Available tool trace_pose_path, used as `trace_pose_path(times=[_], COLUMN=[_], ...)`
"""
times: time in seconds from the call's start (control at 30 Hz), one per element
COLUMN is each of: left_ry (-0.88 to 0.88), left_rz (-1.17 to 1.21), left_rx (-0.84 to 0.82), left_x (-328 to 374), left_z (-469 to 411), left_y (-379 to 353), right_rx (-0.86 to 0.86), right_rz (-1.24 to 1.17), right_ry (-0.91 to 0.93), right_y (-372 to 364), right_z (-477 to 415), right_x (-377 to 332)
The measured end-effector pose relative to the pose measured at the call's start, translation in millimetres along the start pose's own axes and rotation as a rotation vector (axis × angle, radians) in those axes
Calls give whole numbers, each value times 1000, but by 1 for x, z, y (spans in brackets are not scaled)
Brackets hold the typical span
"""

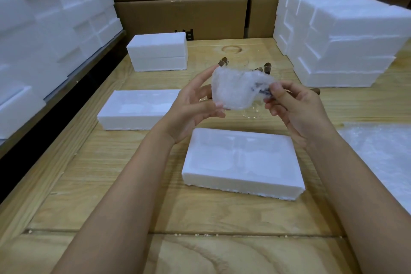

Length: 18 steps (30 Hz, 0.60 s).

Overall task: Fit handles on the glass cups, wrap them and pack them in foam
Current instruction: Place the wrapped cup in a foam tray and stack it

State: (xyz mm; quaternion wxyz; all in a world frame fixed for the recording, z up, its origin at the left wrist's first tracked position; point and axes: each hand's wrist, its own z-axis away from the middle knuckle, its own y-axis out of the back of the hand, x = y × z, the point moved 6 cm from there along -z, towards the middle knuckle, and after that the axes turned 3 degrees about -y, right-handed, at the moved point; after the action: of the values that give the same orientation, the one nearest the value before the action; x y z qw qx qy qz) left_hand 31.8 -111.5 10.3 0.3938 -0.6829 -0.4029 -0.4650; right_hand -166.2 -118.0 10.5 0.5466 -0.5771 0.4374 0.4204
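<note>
A glass cup wrapped in bubble wrap (232, 90) hangs above the wooden table, held between both hands. My left hand (195, 107) holds its left side with fingertips at the top and bottom edges. My right hand (293, 107) pinches the wrap on the right, where a dark handle part shows through. Behind the bundle stand several bare glass cups (251, 111) with brown wooden handles (268, 68). An open foam tray (244, 162) with two moulded hollows lies right below my hands. A second foam tray (135, 108) lies to the left.
A closed two-part foam block (158, 51) sits at the back left. Foam stacks rise at the right (338, 38) and along the left wall (44, 18). Cardboard boxes (182, 15) line the back. A bubble wrap sheet (382, 158) lies at the right edge.
</note>
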Motion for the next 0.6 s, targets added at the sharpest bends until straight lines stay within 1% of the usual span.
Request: trace_pose_path(times=[0.13, 0.23, 0.47, 0.6], left_ry=[-6, -25, -29, -7], left_rz=[-56, -54, -34, -100], left_rx=[30, 46, 24, 42], left_x=[1, 1, -2, -2], left_z=[0, 1, 2, 4], left_y=[-1, 4, 9, 11], right_rx=[-48, -101, -165, -164], right_rz=[15, 11, 64, 78], right_ry=[97, 142, 169, 172], right_y=[-2, -3, 1, -1], right_z=[1, 1, 2, 4], right_x=[-4, -5, -2, -5])
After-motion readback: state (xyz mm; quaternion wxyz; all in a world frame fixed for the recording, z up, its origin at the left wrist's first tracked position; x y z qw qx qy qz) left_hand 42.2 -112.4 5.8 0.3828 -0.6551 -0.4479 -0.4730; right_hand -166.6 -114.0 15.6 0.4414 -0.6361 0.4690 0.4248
